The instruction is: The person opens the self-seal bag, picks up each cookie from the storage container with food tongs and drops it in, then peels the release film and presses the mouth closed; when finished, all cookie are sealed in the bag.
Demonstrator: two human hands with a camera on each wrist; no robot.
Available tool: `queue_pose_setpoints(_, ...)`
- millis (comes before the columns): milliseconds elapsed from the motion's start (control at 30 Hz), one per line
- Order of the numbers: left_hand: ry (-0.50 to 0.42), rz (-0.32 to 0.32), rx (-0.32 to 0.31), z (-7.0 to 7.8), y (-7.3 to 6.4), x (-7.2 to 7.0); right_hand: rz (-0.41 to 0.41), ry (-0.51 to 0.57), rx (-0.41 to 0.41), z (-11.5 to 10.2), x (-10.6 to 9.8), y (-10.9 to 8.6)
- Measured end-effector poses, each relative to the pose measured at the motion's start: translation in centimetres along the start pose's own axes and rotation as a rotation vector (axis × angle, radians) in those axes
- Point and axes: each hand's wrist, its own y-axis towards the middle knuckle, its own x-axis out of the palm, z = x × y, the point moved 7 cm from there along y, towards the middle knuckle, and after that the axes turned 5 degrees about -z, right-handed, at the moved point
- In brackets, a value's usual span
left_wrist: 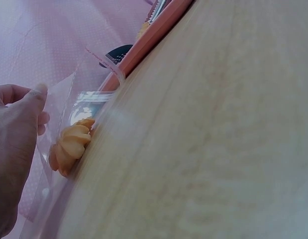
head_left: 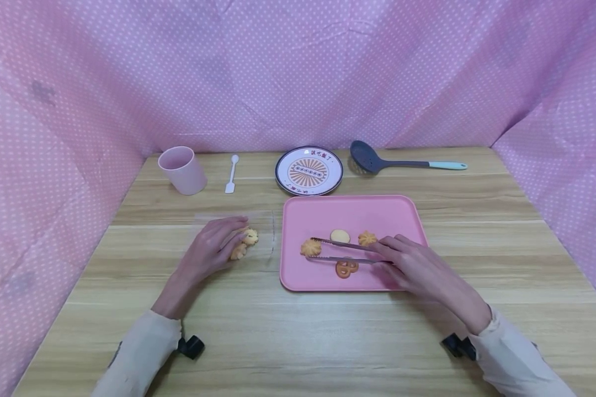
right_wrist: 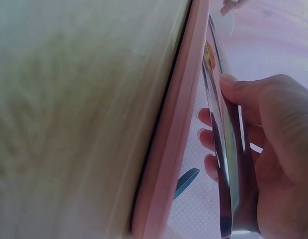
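Observation:
My left hand (head_left: 212,245) pinches the upper layer of a clear plastic bag (head_left: 264,223) between thumb and fingers. Inside the bag lie flower-shaped cookies (left_wrist: 71,144), partly hidden by the hand in the head view. My right hand (head_left: 412,262) holds metal tongs (right_wrist: 223,144) over a pink tray (head_left: 347,207). The tongs' tips straddle a flower-shaped cookie (head_left: 310,247) at the tray's left side. Near the tongs, the tray also bears a pale round cookie (head_left: 340,236), another flower-shaped cookie (head_left: 367,237) and brown pretzels (head_left: 345,269), partly under the lower arm.
Along the back of the wooden table (head_left: 288,342) stand a pink cup (head_left: 184,172), a small white spatula-ended spoon (head_left: 232,173), a patterned plate (head_left: 309,171) and a dark skimmer (head_left: 397,164) with a mint handle end. Pink dotted cloth (head_left: 298,71) walls in the back and sides.

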Motion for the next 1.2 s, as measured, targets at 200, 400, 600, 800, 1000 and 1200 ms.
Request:
queue_pose_setpoints(200, 0.013, -0.001, 0.015, 0.0, 0.0, 0.1, -0.005, 0.008, -0.007, 0.1, 0.1, 0.5)
queue_pose_setpoints(400, 0.016, -0.008, 0.011, 0.0, 0.0, 0.2, 0.029, 0.014, -0.029, 0.0, -0.1, 0.8)
queue_pose_setpoints(600, 0.007, 0.000, 0.017, 0.0, -0.1, 0.1, 0.084, 0.019, -0.068, -0.1, -0.3, 1.2)
queue_pose_setpoints(800, 0.007, 0.009, 0.025, 0.0, -0.1, 0.2, 0.118, 0.013, -0.089, -0.4, -0.3, 2.0)
queue_pose_setpoints(1000, 0.006, 0.005, 0.014, 0.0, 0.0, 0.1, 0.108, 0.049, -0.069, -0.6, -0.1, 3.0)
queue_pose_setpoints(1200, 0.007, 0.002, 0.011, 0.1, 0.0, 0.0, 0.113, 0.055, -0.076, -1.1, 0.0, 4.2)
